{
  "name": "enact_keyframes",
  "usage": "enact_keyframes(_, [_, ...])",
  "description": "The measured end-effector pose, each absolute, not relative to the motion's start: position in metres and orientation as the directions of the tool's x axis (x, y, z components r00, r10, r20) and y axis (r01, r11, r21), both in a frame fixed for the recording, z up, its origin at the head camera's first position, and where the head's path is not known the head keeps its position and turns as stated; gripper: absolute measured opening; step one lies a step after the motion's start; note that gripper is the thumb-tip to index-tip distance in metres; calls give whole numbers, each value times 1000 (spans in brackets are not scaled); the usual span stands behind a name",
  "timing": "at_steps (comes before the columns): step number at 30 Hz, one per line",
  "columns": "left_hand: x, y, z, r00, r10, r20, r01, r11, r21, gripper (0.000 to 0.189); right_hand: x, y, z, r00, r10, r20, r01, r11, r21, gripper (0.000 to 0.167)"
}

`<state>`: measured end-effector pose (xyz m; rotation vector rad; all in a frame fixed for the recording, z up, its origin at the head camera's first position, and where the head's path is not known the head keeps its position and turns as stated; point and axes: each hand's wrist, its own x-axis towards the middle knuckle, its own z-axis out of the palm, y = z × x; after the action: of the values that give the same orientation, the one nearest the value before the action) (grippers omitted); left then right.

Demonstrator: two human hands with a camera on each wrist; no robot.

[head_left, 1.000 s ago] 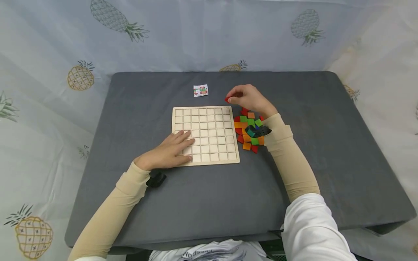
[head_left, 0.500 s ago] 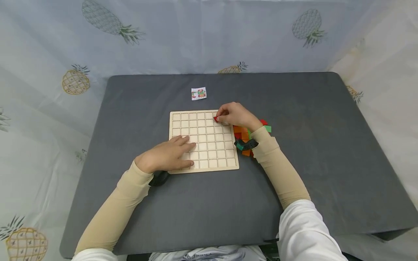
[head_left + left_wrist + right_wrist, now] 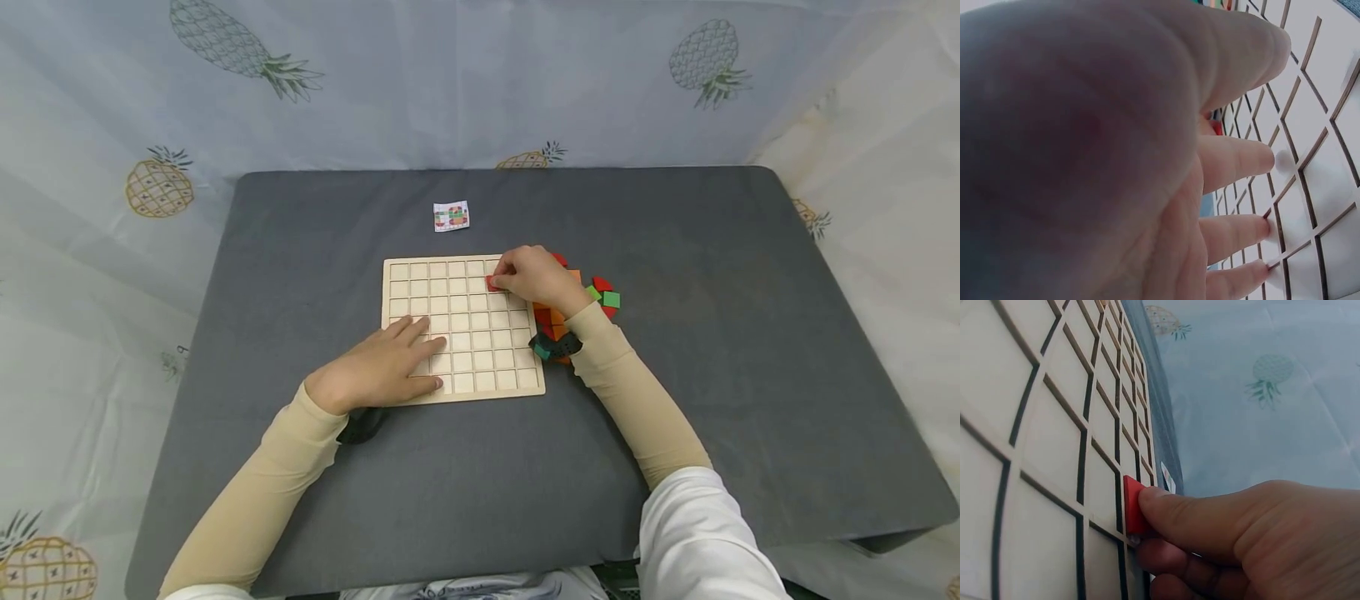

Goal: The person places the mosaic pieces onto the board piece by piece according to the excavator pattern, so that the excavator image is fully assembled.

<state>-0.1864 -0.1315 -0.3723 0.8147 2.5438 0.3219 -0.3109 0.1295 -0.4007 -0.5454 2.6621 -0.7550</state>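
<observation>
In the head view a pale wooden grid board (image 3: 480, 342) lies on the grey table. My right hand (image 3: 536, 273) pinches a small red tile (image 3: 492, 284) over the board's far right part. The right wrist view shows thumb and fingers on this red tile (image 3: 1135, 505), which stands right at the grid's raised lines. My left hand (image 3: 382, 364) rests on the board's near left part with fingers spread. In the left wrist view its fingertips (image 3: 1260, 160) touch the squares.
A pile of red, orange and green tiles (image 3: 611, 299) lies right of the board, partly behind my right wrist. Beyond the board is a small printed card (image 3: 451, 217) with a coloured pattern. A pineapple-print curtain (image 3: 465, 83) hangs behind the table (image 3: 750, 333).
My right hand has carried the red tile from beyond the board's far right corner to over the grid, moving left and nearer. My left hand has stayed spread on the board.
</observation>
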Motion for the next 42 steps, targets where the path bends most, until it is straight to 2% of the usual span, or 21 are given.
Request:
enact_keyframes(7, [-184, -133, -372, -733, 583, -351, 479, 808, 343, 59, -307, 126, -401, -889, -430, -159, -290, 795, -533, 18])
enact_keyframes(11, [-185, -133, -372, -731, 587, -348, 496, 807, 320, 66, -306, 127, -398, -895, -422, -146, -292, 800, -524, 20])
enact_keyframes(15, [-186, -132, -372, -728, 594, -342, 518, 804, 292, 75, -306, 138, -388, -907, -401, -125, -264, 775, -574, 24])
enact_keyframes(18, [-186, -129, -371, -733, 594, -333, 523, 804, 282, 74, -308, 153, -376, -919, -381, -105, -233, 736, -635, 25])
enact_keyframes(22, [-185, -127, -372, -741, 592, -317, 530, 806, 265, 71, -310, 178, -362, -927, -355, -117, -198, 732, -652, 27])
enact_keyframes(33, [-184, -125, -376, -756, 581, -302, 523, 813, 255, 64, -308, 231, -359, -907, -358, -220, -228, 859, -458, 34])
enact_keyframes(42, [-183, -124, -377, -764, 571, -299, 511, 819, 260, 64, -311, 241, -385, -873, -393, -288, -251, 870, -425, 37])
